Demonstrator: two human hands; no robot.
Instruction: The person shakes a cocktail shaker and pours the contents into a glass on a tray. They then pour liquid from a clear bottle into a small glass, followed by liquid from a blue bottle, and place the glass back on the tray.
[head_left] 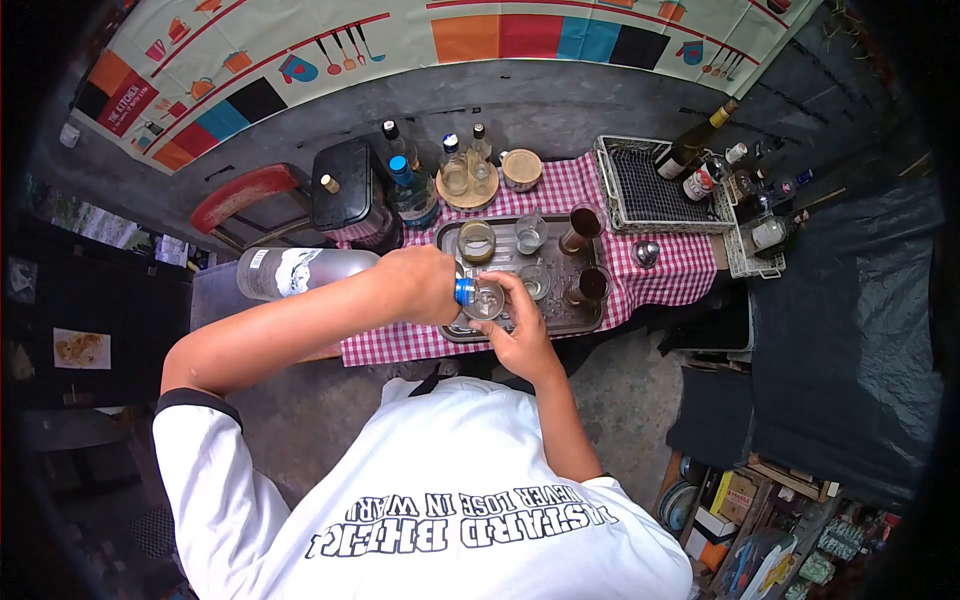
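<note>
My left hand is wrapped around the neck end of a large frosted bottle, which lies nearly level in the air with its base to the left. Its blue neck meets the rim of a small clear glass. The fingers and thumb of my right hand curve around that glass from the right. Both are above the front of a metal tray. On the tray stand a yellowish glass, clear glasses and two tall dark-looking glasses.
Behind the tray are a blue-capped bottle, a wooden round with bottles and a lidded cup. A wire basket with bottles stands right, near a metal shaker top. A red-backed chair is left of the checked tablecloth.
</note>
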